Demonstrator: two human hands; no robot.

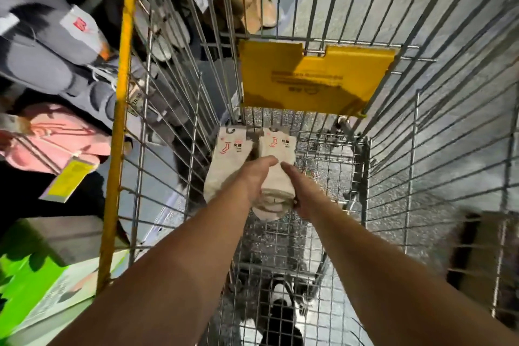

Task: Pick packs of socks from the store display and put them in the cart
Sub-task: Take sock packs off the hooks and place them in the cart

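Two packs of cream socks with white labels lie deep inside the wire cart (362,171). The left pack (224,160) rests against the cart's left wall. The right pack (276,177) sits between my hands. My left hand (257,174) grips its left side, fingers curled round it and thumb on top. My right hand (302,191) holds its right side, thumb on top and the fingers hidden beneath.
A yellow plastic flap (311,76) hangs on the cart's far wall. The cart's yellow rail (120,109) runs down the left. Beyond it hang grey and pink slippers (53,137) with tags. A green box (31,275) sits at lower left.
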